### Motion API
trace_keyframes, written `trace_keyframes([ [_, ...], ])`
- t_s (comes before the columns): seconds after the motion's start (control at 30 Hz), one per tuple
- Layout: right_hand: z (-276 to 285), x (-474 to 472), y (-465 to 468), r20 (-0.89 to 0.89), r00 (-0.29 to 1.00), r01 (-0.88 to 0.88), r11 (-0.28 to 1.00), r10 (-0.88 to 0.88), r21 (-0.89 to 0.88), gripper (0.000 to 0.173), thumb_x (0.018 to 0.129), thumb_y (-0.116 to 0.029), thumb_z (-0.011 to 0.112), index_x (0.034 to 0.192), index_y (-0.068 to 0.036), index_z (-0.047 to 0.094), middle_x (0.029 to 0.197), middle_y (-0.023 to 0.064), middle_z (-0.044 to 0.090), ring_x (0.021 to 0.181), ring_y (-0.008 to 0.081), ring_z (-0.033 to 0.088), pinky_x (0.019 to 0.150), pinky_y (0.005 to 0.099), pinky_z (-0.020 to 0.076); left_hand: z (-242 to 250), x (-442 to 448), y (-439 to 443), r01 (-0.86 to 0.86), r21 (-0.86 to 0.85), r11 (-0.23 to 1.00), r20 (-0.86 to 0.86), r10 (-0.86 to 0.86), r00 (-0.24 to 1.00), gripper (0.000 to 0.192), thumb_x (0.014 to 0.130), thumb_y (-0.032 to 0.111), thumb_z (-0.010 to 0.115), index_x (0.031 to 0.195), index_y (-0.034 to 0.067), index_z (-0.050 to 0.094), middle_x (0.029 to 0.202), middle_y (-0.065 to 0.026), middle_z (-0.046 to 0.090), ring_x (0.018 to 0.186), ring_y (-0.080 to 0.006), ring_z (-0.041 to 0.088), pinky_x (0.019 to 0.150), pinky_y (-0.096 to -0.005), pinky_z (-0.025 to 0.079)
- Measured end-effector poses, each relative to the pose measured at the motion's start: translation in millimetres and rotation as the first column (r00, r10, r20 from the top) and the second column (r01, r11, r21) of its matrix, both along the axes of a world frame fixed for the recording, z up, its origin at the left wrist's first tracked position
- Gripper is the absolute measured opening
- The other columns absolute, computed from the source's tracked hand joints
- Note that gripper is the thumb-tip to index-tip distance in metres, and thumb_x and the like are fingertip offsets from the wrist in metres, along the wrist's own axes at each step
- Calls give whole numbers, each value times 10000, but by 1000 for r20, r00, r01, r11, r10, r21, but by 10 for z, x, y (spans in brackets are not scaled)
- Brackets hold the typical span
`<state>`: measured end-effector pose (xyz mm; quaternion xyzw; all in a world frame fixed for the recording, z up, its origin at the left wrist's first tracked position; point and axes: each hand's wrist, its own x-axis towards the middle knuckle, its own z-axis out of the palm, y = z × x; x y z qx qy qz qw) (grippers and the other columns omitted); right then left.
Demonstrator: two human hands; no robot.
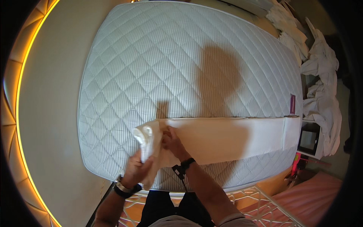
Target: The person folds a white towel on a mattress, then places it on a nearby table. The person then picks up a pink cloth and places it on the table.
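Note:
A long strip of folded white cloth [215, 136] lies across the near part of a quilted, striped mattress [136, 68]. Its left end is raised and doubled over in several layers. My left hand [138, 168] grips that folded end [146, 139], thumb on the near side. Further right, my right hand [173, 142] touches the cloth beside the fold, its fingers bent; some fingertips are hidden against the fabric. At the right end of the strip, a short folded part [291, 132] lies near the mattress edge.
Crumpled white fabric [323, 93] is heaped beyond the mattress's right edge, above a white cabinet with a dark front [308, 139]. A pink cloth [314, 195] lies at lower right. A white lattice panel [255, 201] borders the near side. A padded panel with a lit strip [21, 85] curves along the left.

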<state>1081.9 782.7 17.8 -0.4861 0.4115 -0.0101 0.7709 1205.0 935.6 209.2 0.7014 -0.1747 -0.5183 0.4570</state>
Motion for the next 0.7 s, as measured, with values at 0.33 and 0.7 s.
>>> trace_keyframes([
  [0.33, 335, -1261, -963, 213, 973, 84, 996, -87, 20, 298, 1030, -181, 551, 1257, 4, 606, 1165, 94, 673, 1023, 191, 628, 910, 344, 515, -249, -1347, -1618, 177, -67, 982, 210, -160, 965, 487, 968, 218, 640, 1388, 23, 489, 881, -272, 693, 800, -461, 694, 680, -487, 566],
  [0.7, 45, -2200, -1037, 7, 907, 410, 885, -422, 220, 373, 990, -239, 621, 1241, 36, 609, 1036, 143, 700, 918, 260, 676, 823, 376, 545, -1635, -1950, -1751, 414, 124, 902, 236, -432, 871, 612, 954, 296, 631, 1474, 57, 415, 1113, -291, 700, 986, -455, 696, 866, -508, 557],
])
